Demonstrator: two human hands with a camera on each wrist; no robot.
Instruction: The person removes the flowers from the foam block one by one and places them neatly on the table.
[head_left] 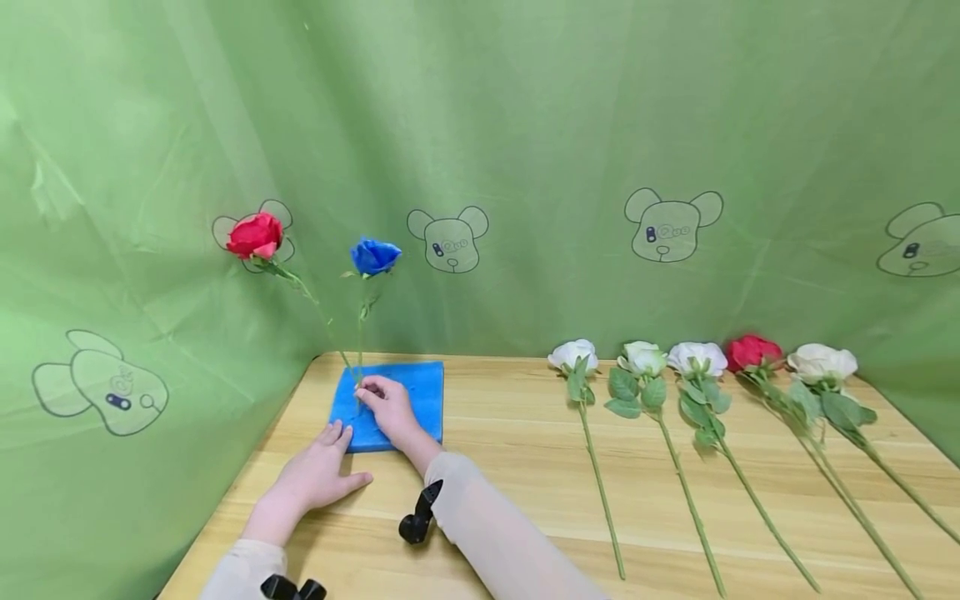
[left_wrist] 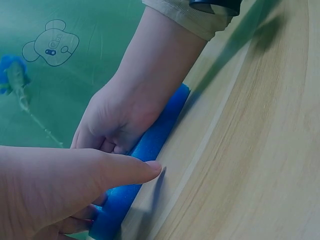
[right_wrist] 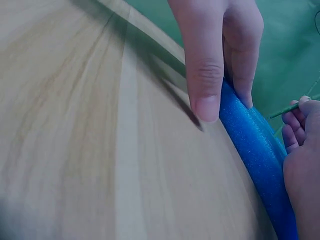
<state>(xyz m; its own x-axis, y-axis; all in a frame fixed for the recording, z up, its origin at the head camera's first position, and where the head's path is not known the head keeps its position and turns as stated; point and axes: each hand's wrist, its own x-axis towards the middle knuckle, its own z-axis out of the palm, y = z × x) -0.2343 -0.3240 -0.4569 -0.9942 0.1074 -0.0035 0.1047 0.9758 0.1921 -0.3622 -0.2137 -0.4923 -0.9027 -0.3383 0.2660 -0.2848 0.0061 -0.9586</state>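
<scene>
A blue foam block (head_left: 420, 400) lies at the table's left end. My right hand (head_left: 386, 407) pinches the lower stem of a blue rose (head_left: 375, 256) over it, the bloom upright above. In the right wrist view the green stem (right_wrist: 286, 110) shows between thumb and fingers, its tip close over the foam. A red rose (head_left: 257, 236) leans left, and its stem runs down to the foam beside the blue one; its foot is hidden by my fingers. My left hand (head_left: 318, 471) rests with fingers on the block's front left corner, thumb stretched out over the table.
To the right several roses lie in a row on the wooden table (head_left: 495, 500): white ones (head_left: 573, 354), a greenish white one (head_left: 642, 358) and a red one (head_left: 753, 353). Their stems point toward the front edge. A green curtain (head_left: 540, 125) hangs close behind and at the left.
</scene>
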